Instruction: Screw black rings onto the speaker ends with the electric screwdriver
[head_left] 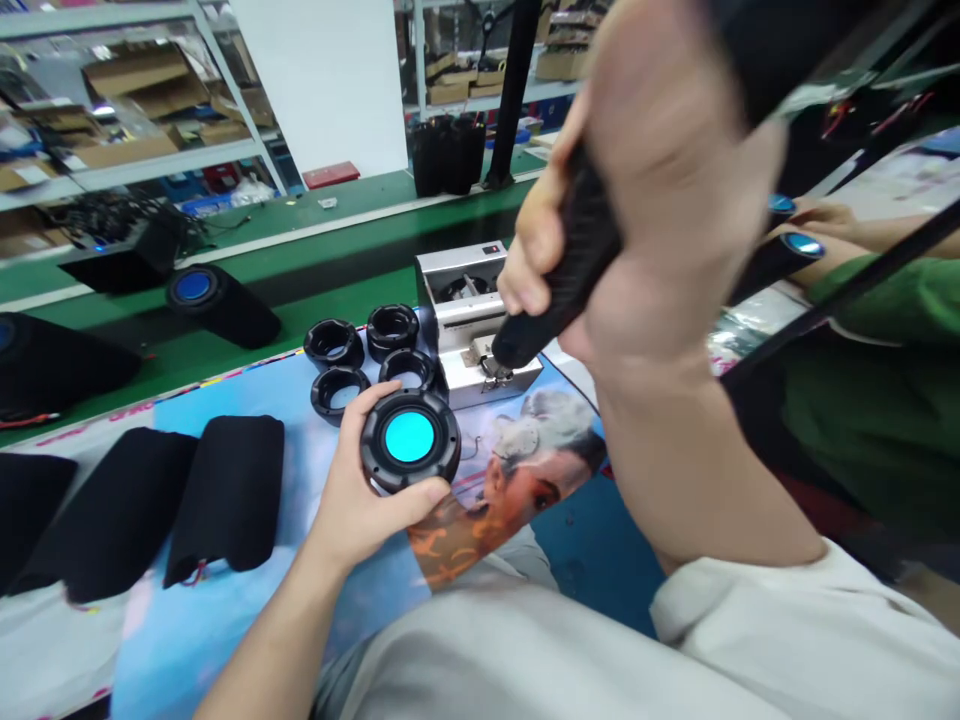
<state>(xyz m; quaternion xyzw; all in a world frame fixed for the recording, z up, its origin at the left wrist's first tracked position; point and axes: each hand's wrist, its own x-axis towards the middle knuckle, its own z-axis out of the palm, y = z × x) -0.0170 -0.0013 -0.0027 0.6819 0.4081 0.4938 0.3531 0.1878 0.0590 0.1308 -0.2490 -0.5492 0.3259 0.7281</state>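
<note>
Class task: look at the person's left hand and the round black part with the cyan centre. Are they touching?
Touching. The head view shows the left hand gripping the round black part, thumb pressed on its lower rim and fingers curled against its left edge.

I've got one head cam, looking forward-down across the bench (247, 620), close in on both hands.

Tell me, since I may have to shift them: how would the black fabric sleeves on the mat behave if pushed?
The black fabric sleeves look soft and slightly sagging, so they would probably squash rather than slide cleanly. Lying flattish on the printed mat, they seem unlikely to roll. They are probably light, and the cloth should give a good hold.
</note>
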